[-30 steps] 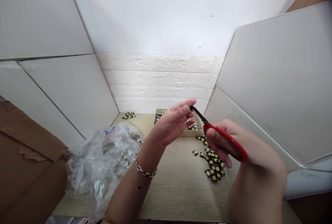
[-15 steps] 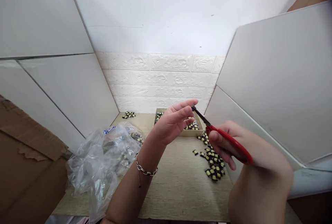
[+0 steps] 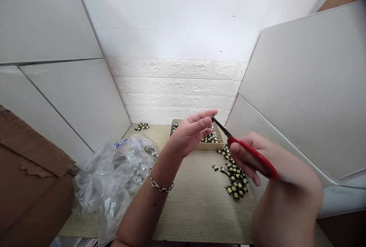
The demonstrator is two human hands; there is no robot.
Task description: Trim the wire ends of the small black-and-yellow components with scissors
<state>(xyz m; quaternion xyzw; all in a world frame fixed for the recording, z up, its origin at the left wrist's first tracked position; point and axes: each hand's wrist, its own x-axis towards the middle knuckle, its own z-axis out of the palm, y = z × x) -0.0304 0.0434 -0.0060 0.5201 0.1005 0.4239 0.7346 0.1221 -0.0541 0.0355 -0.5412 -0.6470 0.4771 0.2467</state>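
Note:
My left hand (image 3: 191, 132) is raised over the table, its fingertips pinched on a small dark part (image 3: 212, 117) that I can barely make out. My right hand (image 3: 257, 159) grips red-handled scissors (image 3: 251, 154), and their dark blades point up-left and meet that part at the left fingertips. A chain bracelet (image 3: 160, 186) circles my left wrist. Below the hands a loose pile of small black-and-yellow parts (image 3: 235, 178) lies on the table.
A shallow cardboard tray (image 3: 211, 146) with more of the parts stands at the back, and a small heap (image 3: 142, 126) lies at the back left. A crumpled clear plastic bag (image 3: 114, 178) with parts sits at left. White panels wall in the wooden table (image 3: 194, 205).
Both hands have stayed nearly still; the scissors and my right hand shifted slightly to the right and down against the part.

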